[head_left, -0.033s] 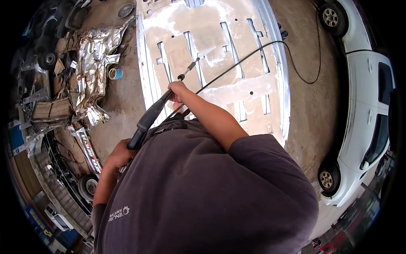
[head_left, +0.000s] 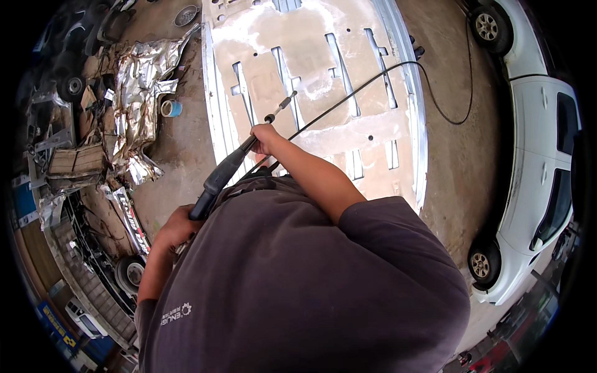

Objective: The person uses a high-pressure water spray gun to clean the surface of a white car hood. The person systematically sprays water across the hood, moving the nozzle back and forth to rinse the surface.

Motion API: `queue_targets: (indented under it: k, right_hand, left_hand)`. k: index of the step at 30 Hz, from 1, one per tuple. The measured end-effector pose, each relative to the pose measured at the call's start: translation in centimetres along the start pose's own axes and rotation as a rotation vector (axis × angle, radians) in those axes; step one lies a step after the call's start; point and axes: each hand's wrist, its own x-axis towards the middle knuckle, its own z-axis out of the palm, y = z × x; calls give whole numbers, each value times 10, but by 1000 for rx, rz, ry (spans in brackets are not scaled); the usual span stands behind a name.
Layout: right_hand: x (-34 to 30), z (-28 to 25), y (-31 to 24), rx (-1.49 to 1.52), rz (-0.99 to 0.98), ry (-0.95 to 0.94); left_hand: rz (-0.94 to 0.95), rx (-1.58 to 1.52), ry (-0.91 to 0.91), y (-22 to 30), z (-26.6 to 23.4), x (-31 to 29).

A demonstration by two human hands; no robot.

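A pressure-washer lance (head_left: 227, 169) with a dark handle runs slantwise from my left side, its thin nozzle end (head_left: 287, 101) pointing away over the panel. My left hand (head_left: 176, 229) is closed round the rear of the handle, beside my hip. Farther forward, my right hand (head_left: 266, 138) wraps round the lance's barrel; its fingertips are partly hidden. Beneath the nozzle lies a large pale metal panel (head_left: 305, 62) with long slots, small round holes and silvery side rails. No spray can be made out at the tip.
A black hose (head_left: 367, 82) crosses the panel and loops over the floor at right. A white car (head_left: 528, 155) stands farther right. At left are crumpled silvery sheeting (head_left: 137, 93), a small blue bucket (head_left: 171, 108), a round pan (head_left: 186, 15) and heaped vehicle parts.
The nozzle end has dipped slightly nearer and to the right, and my right hand has come marginally closer. My left hand keeps its grip.
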Motion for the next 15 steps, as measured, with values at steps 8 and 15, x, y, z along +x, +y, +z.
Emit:
queue_targets:
  k: [8, 15]
  right_hand:
    - [3, 11, -30, -169, 48, 5]
    - [-2, 67, -123, -267, -112, -66]
  left_hand:
    - [2, 216, 84, 44, -1, -16]
    - [51, 266, 241, 94, -8, -17]
